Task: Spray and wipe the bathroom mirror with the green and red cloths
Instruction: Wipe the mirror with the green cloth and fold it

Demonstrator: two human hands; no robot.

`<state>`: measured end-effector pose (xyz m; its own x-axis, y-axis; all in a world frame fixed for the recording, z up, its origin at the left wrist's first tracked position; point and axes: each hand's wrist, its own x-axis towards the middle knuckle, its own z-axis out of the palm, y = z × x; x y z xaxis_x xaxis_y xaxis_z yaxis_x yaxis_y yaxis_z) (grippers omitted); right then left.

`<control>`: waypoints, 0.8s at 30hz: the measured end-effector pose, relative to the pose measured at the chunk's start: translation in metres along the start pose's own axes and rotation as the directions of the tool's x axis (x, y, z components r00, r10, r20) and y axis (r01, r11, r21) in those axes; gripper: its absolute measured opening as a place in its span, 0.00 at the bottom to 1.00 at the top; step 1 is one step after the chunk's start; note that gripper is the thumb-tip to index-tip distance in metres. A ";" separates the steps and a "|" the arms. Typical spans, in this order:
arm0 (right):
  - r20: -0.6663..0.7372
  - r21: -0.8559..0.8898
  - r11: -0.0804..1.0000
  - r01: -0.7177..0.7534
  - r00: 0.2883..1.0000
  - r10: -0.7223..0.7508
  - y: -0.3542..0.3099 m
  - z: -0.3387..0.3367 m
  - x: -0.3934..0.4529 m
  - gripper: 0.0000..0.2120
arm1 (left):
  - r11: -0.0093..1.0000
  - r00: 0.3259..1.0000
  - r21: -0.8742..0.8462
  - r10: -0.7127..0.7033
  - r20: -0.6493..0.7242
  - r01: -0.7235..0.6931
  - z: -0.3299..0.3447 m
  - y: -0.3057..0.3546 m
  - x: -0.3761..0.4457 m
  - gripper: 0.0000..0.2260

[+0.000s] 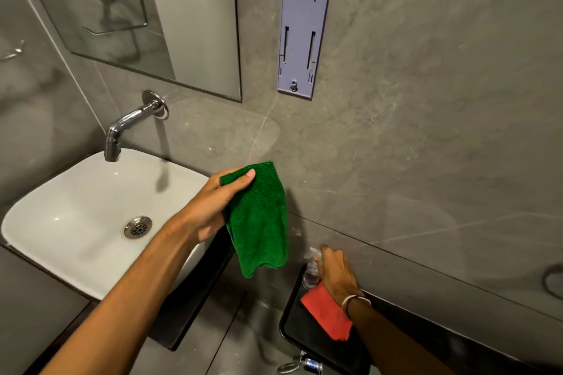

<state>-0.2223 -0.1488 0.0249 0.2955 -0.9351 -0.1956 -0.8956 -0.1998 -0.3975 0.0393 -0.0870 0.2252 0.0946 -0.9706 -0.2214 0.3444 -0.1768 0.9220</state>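
Observation:
My left hand (213, 207) grips the green cloth (262, 222) by its top corner, and the cloth hangs down in front of the grey wall, right of the sink. Lower right, my right hand (338, 274) is wrapped around a small clear spray bottle (310, 271) that stands on a black ledge (292, 323). The red cloth (327, 313) lies on that ledge just under my right wrist. The mirror (152, 9) hangs on the wall at upper left, above the tap.
A white basin (76, 222) with a chrome tap (122, 128) sits at left. A pale purple wall bracket (304, 27) is mounted right of the mirror. A chrome fitting (301, 365) shows below the ledge, and a ring holder (553, 280) at the far right edge.

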 end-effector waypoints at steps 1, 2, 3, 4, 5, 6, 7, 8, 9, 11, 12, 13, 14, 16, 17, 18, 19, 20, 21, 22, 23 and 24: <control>0.007 -0.007 1.000 -0.008 1.000 0.008 -0.003 -0.002 0.001 0.11 | 1.000 1.000 0.001 0.000 -0.003 0.001 0.000 -0.001 -0.001 0.13; 0.012 -0.014 1.000 -0.015 1.000 0.015 -0.004 -0.004 0.003 0.11 | 1.000 1.000 0.001 -0.002 -0.007 0.002 0.000 -0.001 -0.001 0.13; 0.015 -0.017 1.000 -0.019 1.000 0.020 -0.005 -0.006 0.004 0.11 | 1.000 1.000 0.001 -0.004 -0.010 0.004 0.000 -0.002 -0.002 0.13; 0.014 -0.017 1.000 -0.019 1.000 0.019 -0.006 -0.008 0.006 0.11 | 1.000 1.000 0.002 -0.004 -0.014 0.004 0.000 -0.002 -0.003 0.13; 0.018 -0.016 1.000 -0.017 1.000 0.017 -0.006 -0.011 0.006 0.12 | 1.000 1.000 0.004 -0.006 -0.019 0.006 0.000 -0.002 -0.004 0.13; 0.021 -0.012 1.000 -0.010 1.000 0.010 -0.006 -0.013 0.006 0.14 | 1.000 1.000 0.007 -0.007 -0.023 0.007 0.000 -0.001 -0.005 0.13; 0.025 -0.006 1.000 0.003 1.000 -0.003 -0.007 -0.016 0.004 0.17 | 1.000 1.000 0.009 0.000 -0.027 0.000 -0.001 0.000 -0.006 0.13; 0.027 0.003 1.000 0.019 0.999 -0.019 -0.008 -0.019 0.002 0.21 | 1.000 0.999 0.012 0.008 -0.032 -0.007 -0.001 0.001 -0.007 0.13; 0.022 0.001 1.000 0.031 0.999 -0.031 -0.011 -0.024 0.000 0.23 | 1.000 0.999 0.013 0.013 -0.036 -0.013 -0.001 0.003 -0.009 0.13; -0.070 -0.005 0.996 0.090 0.993 -0.090 -0.026 -0.041 0.000 0.23 | 1.000 0.999 0.011 0.019 -0.033 -0.019 0.000 0.010 -0.012 0.13; -0.149 0.057 0.988 0.144 0.980 -0.134 -0.041 -0.055 0.001 0.21 | 1.000 0.999 0.016 0.027 -0.025 -0.027 0.000 0.016 -0.014 0.13; -0.217 0.199 0.958 0.206 0.963 -0.162 -0.058 -0.071 0.000 0.19 | 0.999 0.999 0.020 0.037 -0.012 -0.037 0.001 0.022 -0.017 0.13; -0.260 0.392 0.876 0.281 0.947 -0.187 -0.082 -0.093 0.000 0.18 | 0.998 0.999 0.024 0.054 0.003 -0.054 0.001 0.032 -0.021 0.13; -0.245 0.680 0.621 0.390 0.919 -0.309 -0.130 -0.140 -0.007 0.19 | 0.995 0.995 0.044 0.090 0.033 -0.092 0.002 0.055 -0.029 0.13; -0.227 0.748 0.507 0.428 0.883 -0.410 -0.154 -0.162 -0.011 0.19 | 0.992 0.993 0.064 0.110 0.039 -0.113 0.003 0.069 -0.035 0.13; -0.220 0.792 0.410 0.453 0.838 -0.500 -0.175 -0.182 -0.014 0.17 | 0.987 0.990 0.081 0.134 0.048 -0.138 0.005 0.082 -0.040 0.13; -0.236 0.802 0.340 0.490 0.785 -0.573 -0.199 -0.202 -0.015 0.14 | 0.979 0.983 0.098 0.175 0.059 -0.180 0.005 0.101 -0.046 0.13; -0.263 0.798 0.299 0.523 0.749 -0.608 -0.220 -0.219 -0.016 0.12 | 0.970 0.974 0.104 0.215 0.068 -0.221 0.004 0.117 -0.052 0.13; -0.296 0.785 0.280 0.553 0.731 -0.615 -0.240 -0.235 -0.017 0.11 | 0.962 0.965 0.091 0.252 0.069 -0.258 0.003 0.134 -0.060 0.14; -0.330 0.782 0.245 0.573 0.715 -0.617 -0.263 -0.252 -0.016 0.10 | 0.952 0.953 0.064 0.295 0.069 -0.299 -0.002 0.154 -0.070 0.16; -0.354 0.795 0.196 0.574 0.702 -0.618 -0.285 -0.268 -0.015 0.10 | 0.941 0.939 -0.006 0.338 0.067 -0.338 -0.009 0.175 -0.082 0.20; -0.359 0.828 0.128 0.545 0.692 -0.626 -0.305 -0.281 -0.014 0.10 | 0.924 0.925 -0.108 0.374 0.062 -0.366 -0.016 0.190 -0.090 0.25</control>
<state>-0.0463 -0.1567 0.4009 0.6463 -0.6270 0.4350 0.3218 -0.2930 -0.9003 0.1110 -0.0303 0.4153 0.1580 -0.9744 0.1598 0.3846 0.2098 0.8989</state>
